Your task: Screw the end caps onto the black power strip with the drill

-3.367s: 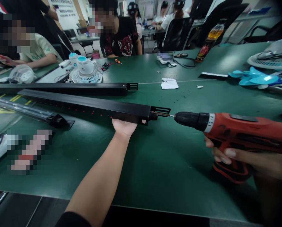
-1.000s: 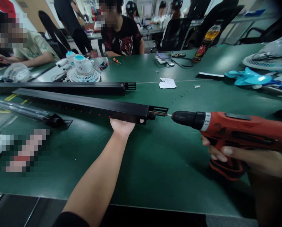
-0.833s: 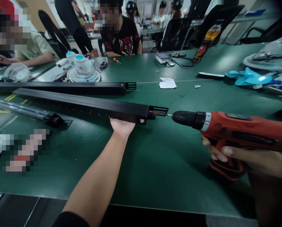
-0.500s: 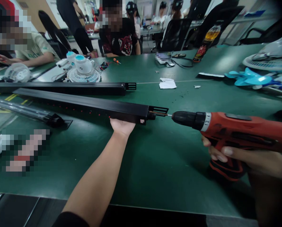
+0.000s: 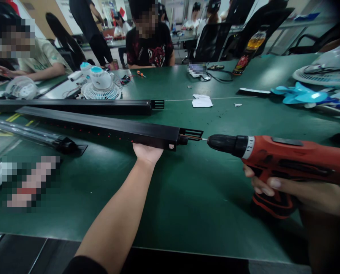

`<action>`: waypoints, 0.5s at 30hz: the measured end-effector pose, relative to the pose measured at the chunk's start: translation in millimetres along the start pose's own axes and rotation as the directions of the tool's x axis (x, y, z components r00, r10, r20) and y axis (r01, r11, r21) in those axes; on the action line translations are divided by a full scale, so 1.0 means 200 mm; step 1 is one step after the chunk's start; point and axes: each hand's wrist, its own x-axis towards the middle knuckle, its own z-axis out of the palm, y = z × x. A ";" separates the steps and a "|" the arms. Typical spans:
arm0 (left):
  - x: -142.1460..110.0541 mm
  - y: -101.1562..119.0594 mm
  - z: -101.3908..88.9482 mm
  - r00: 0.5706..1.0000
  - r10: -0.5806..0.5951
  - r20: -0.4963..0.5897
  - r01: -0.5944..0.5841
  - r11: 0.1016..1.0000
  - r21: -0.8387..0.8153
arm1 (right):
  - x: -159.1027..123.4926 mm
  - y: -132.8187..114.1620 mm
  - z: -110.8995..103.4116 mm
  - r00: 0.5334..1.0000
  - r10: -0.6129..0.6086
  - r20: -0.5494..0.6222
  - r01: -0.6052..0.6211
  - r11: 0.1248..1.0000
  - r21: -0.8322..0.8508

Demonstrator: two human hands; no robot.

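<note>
My left hand [image 5: 147, 153] grips a long black metal bar [image 5: 101, 127] from below near its right end, its fingers hidden behind the bar. The bar lies slanted across the green table [image 5: 187, 198], with a slotted bracket [image 5: 191, 134] at its right tip. My right hand [image 5: 295, 190] is wrapped round the handle of a red and black cordless drill [image 5: 281, 158]. The drill points left, and its bit touches the end of the bar by the bracket.
A second black bar [image 5: 73, 106] lies behind the first, and a silver rail [image 5: 30, 135] at the left. Small white fans [image 5: 101, 84], paper scraps [image 5: 202, 101], a bottle [image 5: 248, 49] and blue fan blades [image 5: 304, 95] stand farther back. Other people sit at the far side.
Both hands, the bar and the drill stay as they were. Only the people in the background shift a little.
</note>
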 end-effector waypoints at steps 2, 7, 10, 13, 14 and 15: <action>0.00 0.00 0.00 1.000 -0.004 -0.005 0.004 1.000 -0.001 | 0.00 -0.01 0.01 1.000 -0.002 -0.017 0.002 1.000 0.004; 0.00 0.00 0.00 1.000 -0.010 -0.003 0.010 1.000 -0.002 | 0.00 -0.02 0.02 1.000 0.007 -0.011 -0.006 0.999 0.031; 0.00 0.00 -0.01 1.000 -0.003 -0.009 0.003 1.000 -0.015 | 0.00 0.00 0.02 1.000 0.008 -0.011 -0.007 1.000 0.028; 0.00 0.00 -0.01 1.000 -0.008 -0.001 0.008 1.000 -0.012 | 0.00 0.00 0.01 1.000 0.015 -0.008 -0.015 1.000 0.028; 0.00 0.00 -0.01 1.000 -0.010 0.001 0.010 1.000 -0.011 | 0.00 0.00 0.01 1.000 0.015 -0.009 -0.014 0.999 0.029; 0.00 0.00 -0.01 1.000 -0.010 0.002 0.010 1.000 -0.010 | 0.00 0.00 0.01 1.000 0.014 -0.009 -0.014 0.999 0.028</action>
